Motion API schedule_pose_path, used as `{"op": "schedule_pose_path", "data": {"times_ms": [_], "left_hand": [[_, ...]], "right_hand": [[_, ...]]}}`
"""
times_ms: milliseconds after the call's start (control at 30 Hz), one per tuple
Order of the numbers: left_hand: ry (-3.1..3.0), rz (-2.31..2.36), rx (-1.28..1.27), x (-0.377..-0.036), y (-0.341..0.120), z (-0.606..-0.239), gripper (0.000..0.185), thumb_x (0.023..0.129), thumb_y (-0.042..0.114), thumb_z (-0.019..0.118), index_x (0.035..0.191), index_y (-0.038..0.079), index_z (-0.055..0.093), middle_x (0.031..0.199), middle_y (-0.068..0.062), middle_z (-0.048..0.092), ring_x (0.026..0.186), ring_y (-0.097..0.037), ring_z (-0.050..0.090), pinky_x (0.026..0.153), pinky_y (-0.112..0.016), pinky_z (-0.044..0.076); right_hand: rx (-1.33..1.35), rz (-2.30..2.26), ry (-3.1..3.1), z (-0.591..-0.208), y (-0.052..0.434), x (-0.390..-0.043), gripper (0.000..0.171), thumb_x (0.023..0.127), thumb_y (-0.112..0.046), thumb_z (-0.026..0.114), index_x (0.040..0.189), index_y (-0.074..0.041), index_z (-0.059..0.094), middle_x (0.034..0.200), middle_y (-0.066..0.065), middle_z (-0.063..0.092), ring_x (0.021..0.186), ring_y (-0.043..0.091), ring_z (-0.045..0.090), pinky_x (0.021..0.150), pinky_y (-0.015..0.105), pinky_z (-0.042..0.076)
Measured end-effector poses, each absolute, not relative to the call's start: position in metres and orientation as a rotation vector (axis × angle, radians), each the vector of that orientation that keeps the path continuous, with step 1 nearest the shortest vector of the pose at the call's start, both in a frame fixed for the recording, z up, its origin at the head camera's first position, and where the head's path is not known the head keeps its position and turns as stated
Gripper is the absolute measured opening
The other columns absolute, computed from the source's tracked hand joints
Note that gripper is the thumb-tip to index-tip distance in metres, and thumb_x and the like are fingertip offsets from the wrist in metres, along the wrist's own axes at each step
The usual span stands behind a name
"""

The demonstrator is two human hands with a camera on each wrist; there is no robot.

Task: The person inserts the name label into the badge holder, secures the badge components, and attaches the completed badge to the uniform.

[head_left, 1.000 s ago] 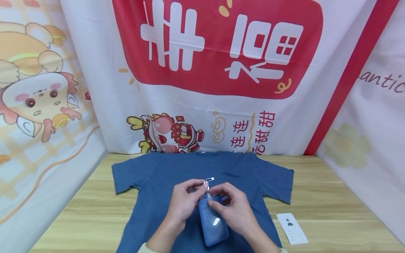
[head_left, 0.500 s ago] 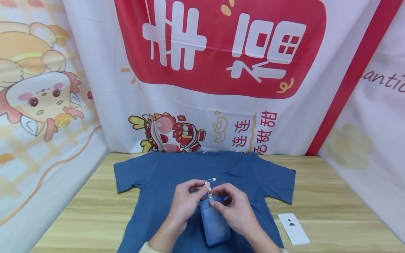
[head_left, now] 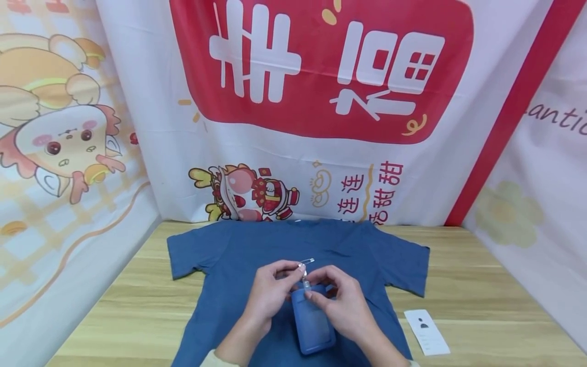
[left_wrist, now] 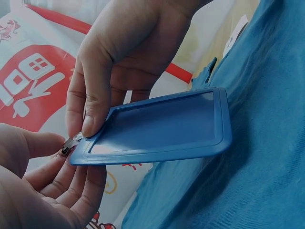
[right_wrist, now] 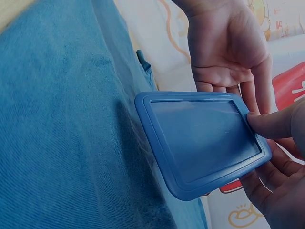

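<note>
Over the shirt, a blue badge holder (head_left: 315,329) with a clear window hangs at a tilt. My left hand (head_left: 270,289) pinches the metal clip (left_wrist: 69,145) above the holder between thumb and fingers. A safety pin (head_left: 308,261) sticks out past those fingertips. My right hand (head_left: 341,303) grips the holder's top end by the short clear strap (head_left: 307,285), thumb on the front. In the right wrist view the window looks bare, with no card inside. Fingers partly hide where strap and clip meet. Below lies a blue T-shirt (head_left: 284,244), spread out flat.
A white card (head_left: 427,332) with a printed figure lies on the wooden table (head_left: 477,285), right of the shirt. Printed cloth (head_left: 412,173) hangs behind the table, and more cloth (head_left: 128,214) closes off both sides.
Both hands keep the same hold and barely move. The bright glare on the holder's window has faded. The head view has shifted slightly.
</note>
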State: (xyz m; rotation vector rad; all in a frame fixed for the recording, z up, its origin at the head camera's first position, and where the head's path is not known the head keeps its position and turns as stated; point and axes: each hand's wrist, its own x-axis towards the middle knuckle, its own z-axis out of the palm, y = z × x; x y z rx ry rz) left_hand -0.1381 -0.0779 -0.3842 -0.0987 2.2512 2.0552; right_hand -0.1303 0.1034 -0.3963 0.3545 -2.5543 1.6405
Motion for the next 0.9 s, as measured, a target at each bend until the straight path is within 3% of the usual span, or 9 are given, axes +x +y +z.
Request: {"op": "schedule_pose_path", "data": {"times_ms": [267, 567, 900], "left_hand": [[2.237, 2.040, -0.067, -0.1373, -0.0792, -0.3802, 0.043, 0.104, 0.043, 0.072, 0.131, 0.010, 0.076, 0.116, -0.004, 0.080, 0.089, -0.015, 0.072, 0.073, -0.031, 0.059], [2.206, 2.055, -0.042, -0.1382, -0.0797, -0.3821, 0.035, 0.101, 0.030, 0.078, 0.127, 0.007, 0.077, 0.108, -0.005, 0.078, 0.088, -0.016, 0.068, 0.072, -0.030, 0.059], [2.229, 2.041, -0.033, -0.1379, -0.0796, -0.3823, 0.031, 0.104, 0.031, 0.074, 0.124, 0.008, 0.076, 0.109, -0.005, 0.077, 0.091, -0.019, 0.068, 0.074, -0.031, 0.056]], "right_hand": [[0.328, 1.656, -2.543, -0.3968, 0.1022, -0.1309, 0.016, 0.094, -0.014, 0.084, 0.106, -0.023, 0.076, 0.104, -0.003, 0.074, 0.094, 0.015, 0.069, 0.076, 0.027, 0.056], [0.318, 1.654, -2.565, -0.3968, 0.1025, -0.1311, 0.016, 0.095, -0.015, 0.083, 0.108, -0.021, 0.076, 0.105, -0.002, 0.074, 0.095, 0.016, 0.067, 0.077, 0.027, 0.055], [0.331, 1.644, -2.575, -0.3947, 0.1027, -0.1302, 0.015, 0.095, -0.015, 0.083, 0.107, -0.021, 0.076, 0.105, -0.001, 0.074, 0.094, 0.016, 0.066, 0.078, 0.027, 0.055]]}}
